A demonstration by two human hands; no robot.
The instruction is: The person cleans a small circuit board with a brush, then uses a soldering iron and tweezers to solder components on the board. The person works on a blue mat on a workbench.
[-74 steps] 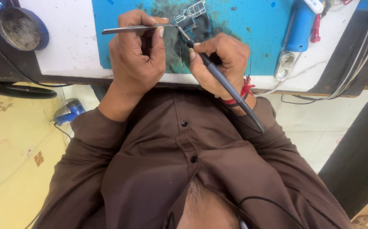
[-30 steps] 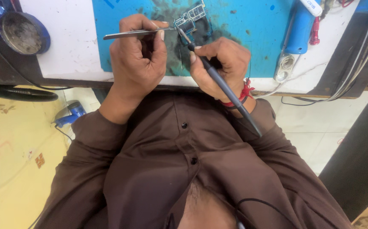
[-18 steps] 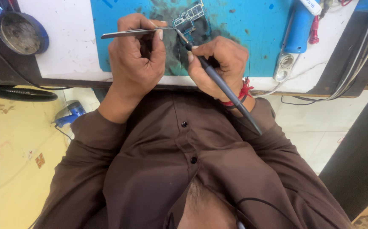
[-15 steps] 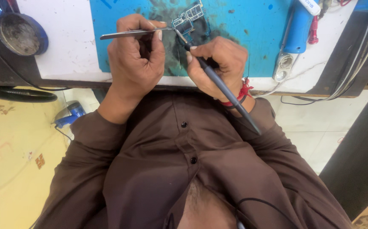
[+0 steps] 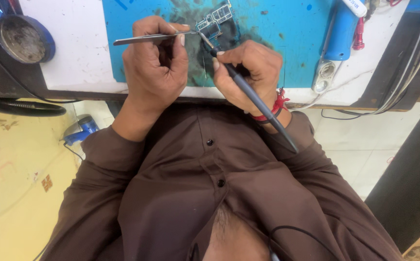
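Note:
A small circuit board lies on a blue work mat at the table's near edge. My left hand grips metal tweezers whose tips reach the board's left side. My right hand holds a dark pen-shaped iron like a pencil, its tip touching the board just below the tweezer tips. A red thread is tied around my right wrist.
A blue round tin with a dirty inside stands at the far left of the white table. A blue cylindrical tool and a white socket strip lie right of the mat. Cables hang at the right edge.
Both hands have stayed at the board with only slight shifts; the iron tip and tweezers remain at the same spot.

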